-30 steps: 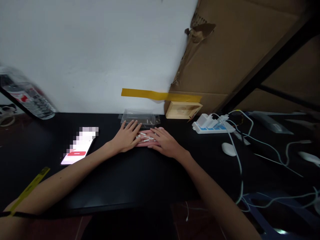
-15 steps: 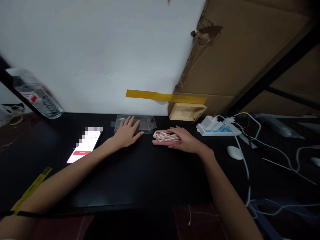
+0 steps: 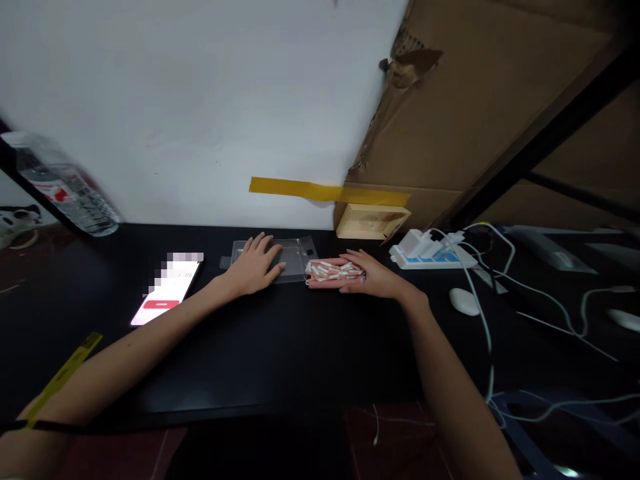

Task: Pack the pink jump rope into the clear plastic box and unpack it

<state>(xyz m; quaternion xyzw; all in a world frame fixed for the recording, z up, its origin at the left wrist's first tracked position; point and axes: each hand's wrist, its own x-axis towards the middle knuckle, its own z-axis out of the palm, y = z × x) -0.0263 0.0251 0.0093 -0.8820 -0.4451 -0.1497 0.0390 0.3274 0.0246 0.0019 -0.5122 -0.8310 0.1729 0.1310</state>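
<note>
Far left, a clear water bottle (image 3: 70,193) leans beside the wall. Next, a lit phone (image 3: 167,287) lies on the black desk (image 3: 275,353), its screen partly pixelated. The left arm slants in from the lower left corner, elbow bent out; the left hand (image 3: 254,268) is palm down, fingers fanned forward, thumb out to the right. Grip loose: the hand lies flat over the clear plastic case (image 3: 296,259), nothing clasped. Just right of the case sits the pink bundle (image 3: 330,273) with white stick-like pieces on top, midway along the desk. The right arm rises from the lower right, wrist bent inward; the right hand (image 3: 376,275) grasps the bundle's right end, fingers on the far side, thumb on the near. Farther right, a white power strip (image 3: 435,261).
</note>
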